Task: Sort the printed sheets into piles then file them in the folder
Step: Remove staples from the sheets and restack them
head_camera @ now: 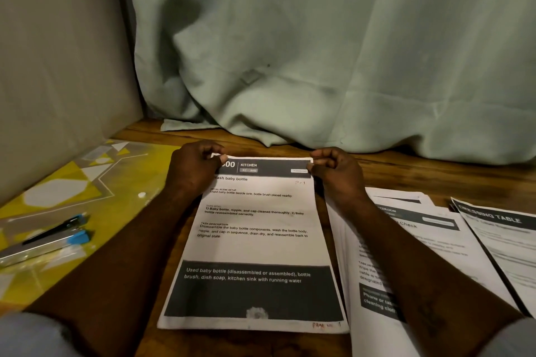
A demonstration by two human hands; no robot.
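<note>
Head view, left to right. Folder (58,182) lies at the far left of the bench (406,165), pens (58,229) on top (no sheets seen in it). Left hand (191,168) pinches the top-left corner of the Kitchen sheet (255,240), which lies flat at centre. Right hand (339,174) pinches its top-right corner. Bedroom pile (429,240) and Dressing Table pile (504,229) lie to the right. Assessment: sorting under way, filing not begun.

Both hands (191,165) (338,169) pinching kitchen sheet (255,240) top corners — wooden table (406,171), more sheets (435,240) right
</note>
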